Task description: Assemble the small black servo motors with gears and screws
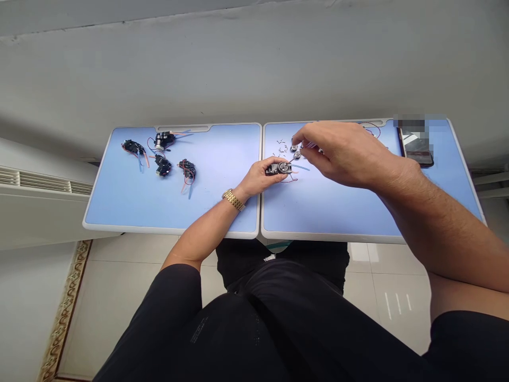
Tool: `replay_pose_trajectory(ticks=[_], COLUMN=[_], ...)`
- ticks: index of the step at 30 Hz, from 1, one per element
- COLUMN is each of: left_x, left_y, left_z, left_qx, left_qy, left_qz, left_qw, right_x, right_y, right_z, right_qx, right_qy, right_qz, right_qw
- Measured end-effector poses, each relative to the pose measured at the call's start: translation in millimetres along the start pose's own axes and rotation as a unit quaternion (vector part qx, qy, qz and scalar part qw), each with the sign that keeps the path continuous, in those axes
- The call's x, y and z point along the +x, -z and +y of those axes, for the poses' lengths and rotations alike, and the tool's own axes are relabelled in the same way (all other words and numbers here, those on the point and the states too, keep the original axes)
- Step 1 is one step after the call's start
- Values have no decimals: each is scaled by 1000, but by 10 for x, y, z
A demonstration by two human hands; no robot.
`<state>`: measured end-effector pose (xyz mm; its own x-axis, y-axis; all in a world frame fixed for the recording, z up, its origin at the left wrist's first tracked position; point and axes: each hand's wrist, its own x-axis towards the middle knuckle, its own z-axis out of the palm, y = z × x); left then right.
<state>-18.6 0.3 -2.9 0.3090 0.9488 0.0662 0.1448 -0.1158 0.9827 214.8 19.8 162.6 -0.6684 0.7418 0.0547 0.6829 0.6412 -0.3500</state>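
Surface [214, 175]: smooth blue, white rim.
Room: white radiator [40, 183], tile floor [393, 297].
Left grip [258, 178]: pressed around black part [279, 168].
Right grip [338, 151]: pinching small thing, cannot tell what.

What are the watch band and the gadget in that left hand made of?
The watch band looks like gold-toned metal, its shiny links catching light, perhaps plated. The gadget seems matte black plastic with a round metal piece on top, though it's too small to be sure.
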Motion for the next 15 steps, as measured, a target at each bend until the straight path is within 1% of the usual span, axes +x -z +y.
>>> replay_pose_trajectory(ticks=[3,7,9,11,13,15], left_x=[1,-1,-4,-6,-8,-8], left_y=[-2,-1,-1,-3,-3,-3], left_z=[-3,-1,4,7,6,5], left_qx=[-1,-1,1,-1,-8,-15], left_qy=[2,1,-1,-1,4,10], left_qz=[-2,-3,-2,-2,-3,-4], left_qw=[1000,1000,1000,1000,1000,1000], right_x=[-16,-6,-6,-16,-36,-62], right_y=[14,-18,-32,-36,-37,-41], right_z=[-12,-36,-33,-7,42,101], right_qx=[6,-22,-33,-24,3,41], right_qy=[-2,-50,-51,-38,-24,-11], right_qz=[-1,5,6,12,46,98], right_qw=[1000,998,998,999,999,994])
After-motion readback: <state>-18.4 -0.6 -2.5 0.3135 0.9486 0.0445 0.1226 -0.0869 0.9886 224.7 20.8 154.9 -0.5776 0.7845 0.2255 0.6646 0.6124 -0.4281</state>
